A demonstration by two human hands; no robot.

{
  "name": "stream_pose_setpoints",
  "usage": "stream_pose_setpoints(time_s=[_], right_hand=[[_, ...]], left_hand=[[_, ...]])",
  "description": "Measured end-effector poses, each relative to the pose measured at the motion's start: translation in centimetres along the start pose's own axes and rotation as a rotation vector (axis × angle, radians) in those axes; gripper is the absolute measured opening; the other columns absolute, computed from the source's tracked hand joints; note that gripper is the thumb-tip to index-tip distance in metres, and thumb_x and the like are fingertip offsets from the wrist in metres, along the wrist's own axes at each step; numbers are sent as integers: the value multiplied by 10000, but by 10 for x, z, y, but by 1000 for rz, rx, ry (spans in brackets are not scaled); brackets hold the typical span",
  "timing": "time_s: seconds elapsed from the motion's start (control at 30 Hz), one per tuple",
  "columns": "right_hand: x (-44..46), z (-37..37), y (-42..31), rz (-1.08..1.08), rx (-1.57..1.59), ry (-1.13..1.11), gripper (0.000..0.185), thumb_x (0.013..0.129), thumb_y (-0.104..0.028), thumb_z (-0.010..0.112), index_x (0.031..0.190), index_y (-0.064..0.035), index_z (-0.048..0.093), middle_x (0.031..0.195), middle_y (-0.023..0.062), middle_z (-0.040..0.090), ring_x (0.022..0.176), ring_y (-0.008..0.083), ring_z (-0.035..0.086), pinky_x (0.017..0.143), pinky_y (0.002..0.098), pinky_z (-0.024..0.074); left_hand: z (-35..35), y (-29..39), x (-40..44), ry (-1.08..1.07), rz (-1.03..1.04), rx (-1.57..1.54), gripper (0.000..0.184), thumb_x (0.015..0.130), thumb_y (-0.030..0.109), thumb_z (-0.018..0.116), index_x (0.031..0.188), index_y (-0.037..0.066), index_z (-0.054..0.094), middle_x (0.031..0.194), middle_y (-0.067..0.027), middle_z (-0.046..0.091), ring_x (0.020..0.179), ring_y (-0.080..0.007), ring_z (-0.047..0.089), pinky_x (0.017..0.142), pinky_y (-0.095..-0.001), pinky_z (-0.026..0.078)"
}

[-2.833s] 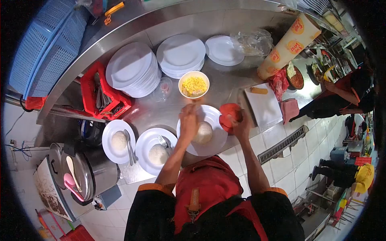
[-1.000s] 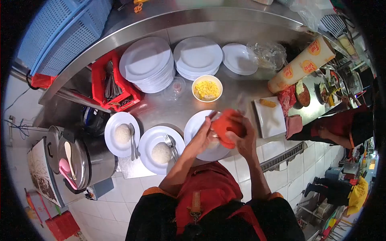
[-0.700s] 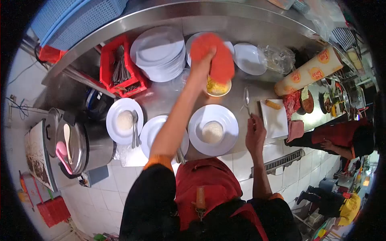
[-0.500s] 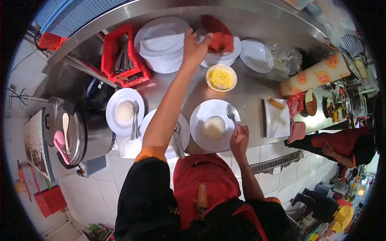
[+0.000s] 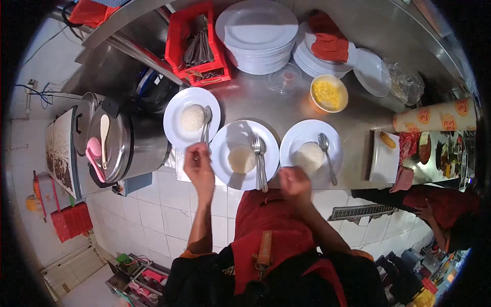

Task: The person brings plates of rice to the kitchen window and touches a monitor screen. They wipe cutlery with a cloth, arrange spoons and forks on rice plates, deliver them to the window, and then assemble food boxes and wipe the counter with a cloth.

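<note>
Three white plates with rice stand along the counter edge. On the left plate (image 5: pixel 176 110), a fork and spoon (image 5: pixel 207 123) lie beside the rice mound (image 5: pixel 193 118). My left hand (image 5: pixel 199 169) is at that plate's near rim by the handle ends, fingers curled; what they grip is unclear. The middle plate (image 5: pixel 225 135) carries rice (image 5: pixel 241 159) and a fork and spoon (image 5: pixel 260 158). My right hand (image 5: pixel 295 185), slightly blurred with fingers bent in, is at the near side of the right plate (image 5: pixel 296 134), whose rice (image 5: pixel 309 157) has cutlery (image 5: pixel 326 153) beside it.
Behind are stacked plates (image 5: pixel 258 25), a red cutlery bin (image 5: pixel 197 46), a clear round lid (image 5: pixel 285 78) and a bowl of yellow food (image 5: pixel 329 94). A red cloth (image 5: pixel 328 41) lies on other plates. A large pot (image 5: pixel 146 146) stands left; a person (image 5: pixel 434 210) is at right.
My left hand has come back from the plate stacks to the left plate. My right hand has let go of the fork and shifted left. The view has turned leftward.
</note>
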State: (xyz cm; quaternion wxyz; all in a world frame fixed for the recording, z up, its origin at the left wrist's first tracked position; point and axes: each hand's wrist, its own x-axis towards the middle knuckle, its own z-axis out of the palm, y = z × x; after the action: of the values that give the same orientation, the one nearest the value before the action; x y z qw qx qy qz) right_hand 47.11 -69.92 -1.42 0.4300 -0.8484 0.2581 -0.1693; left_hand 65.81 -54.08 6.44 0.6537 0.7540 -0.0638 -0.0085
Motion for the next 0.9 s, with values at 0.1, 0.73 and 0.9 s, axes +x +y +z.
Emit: stream_pose_setpoints(time_s=[0.1, 0.73, 0.9], right_hand=[[11, 37, -34, -157, -233, -177, 215, 770, -164, 602, 910, -24, 519, 847, 155, 522, 805, 316, 546, 708, 426, 460], [31, 62, -36, 115, -321, -68, 478, 662, -64, 631, 1104, 2, 463, 961, 189, 545, 845, 371, 560, 736, 448, 466], [33, 53, -21, 65, -109, -5, 349, 689, -49, 583, 1027, 18, 522, 865, 196, 551, 793, 374, 566, 705, 444, 455]], left_hand=[[3, -17, -25, -74, -40, 4, 68, 879, 79, 558, 863, 15, 575, 708, 22, 536, 597, -19, 430, 515, -174, 330], [2, -43, -66, -420, -55, 215, 146, 825, 147, 630, 777, 12, 600, 547, -38, 520, 458, -73, 455, 438, -235, 370], [17, -52, -72, -561, -439, 37, 214, 897, 186, 553, 808, 0, 608, 637, -3, 541, 570, -71, 474, 491, -221, 383]])
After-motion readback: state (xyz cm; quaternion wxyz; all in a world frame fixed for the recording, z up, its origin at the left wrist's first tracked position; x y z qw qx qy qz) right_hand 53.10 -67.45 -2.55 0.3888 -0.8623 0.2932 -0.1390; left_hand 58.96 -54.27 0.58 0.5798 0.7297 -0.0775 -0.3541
